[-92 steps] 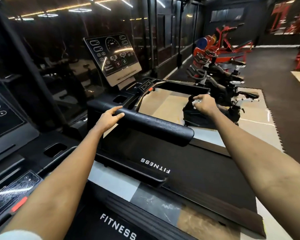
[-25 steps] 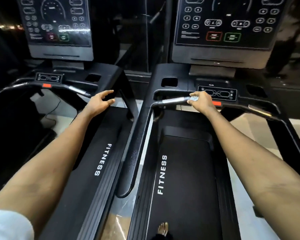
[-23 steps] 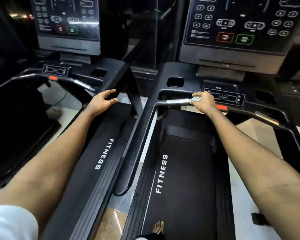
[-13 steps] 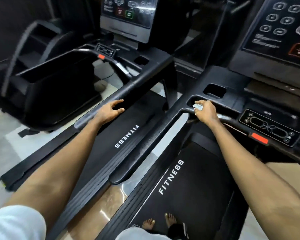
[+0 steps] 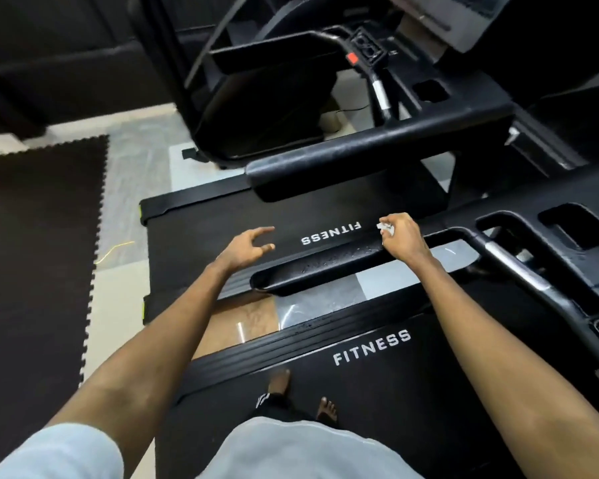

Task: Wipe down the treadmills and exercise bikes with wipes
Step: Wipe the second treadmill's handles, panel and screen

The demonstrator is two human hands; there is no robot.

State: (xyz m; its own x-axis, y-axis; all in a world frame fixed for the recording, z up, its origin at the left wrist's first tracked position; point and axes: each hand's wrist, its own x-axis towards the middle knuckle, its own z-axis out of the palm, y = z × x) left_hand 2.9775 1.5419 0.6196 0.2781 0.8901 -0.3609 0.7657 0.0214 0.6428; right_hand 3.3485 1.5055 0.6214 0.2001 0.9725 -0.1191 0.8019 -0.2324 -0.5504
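Far left, a dark foam mat (image 5: pixel 32 254) with a toothed edge lies on the pale floor (image 5: pixel 132 174), and a thin yellow cord (image 5: pixel 115 250) trails beside it. Next along is the far treadmill (image 5: pixel 204 236), its FITNESS lettering upside down to me. My left grip (image 5: pixel 248 245) hangs over that belt, just left of the rail end, with fingers spread and loose and nothing in them. I can't tell whether it touches anything.

Centre now: the black rail (image 5: pixel 325 267) runs up to the right and is beaded with droplets along its top. Below it is the near treadmill (image 5: pixel 429 392), with two bare feet (image 5: pixel 279 380) planted on its belt.

The wipe (image 5: pixel 385 229) is a small crumpled white wad poking out of the left side of my right grip (image 5: pixel 403 242). That grip is curled tight around it, knuckles up, right over the upper stretch of the rail. Whether the wipe is actually on the rail, I can't say from here.

To the right, a silver bar (image 5: pixel 509 257) slopes down from the console (image 5: pixel 567 229), where cup recesses show at the edge.
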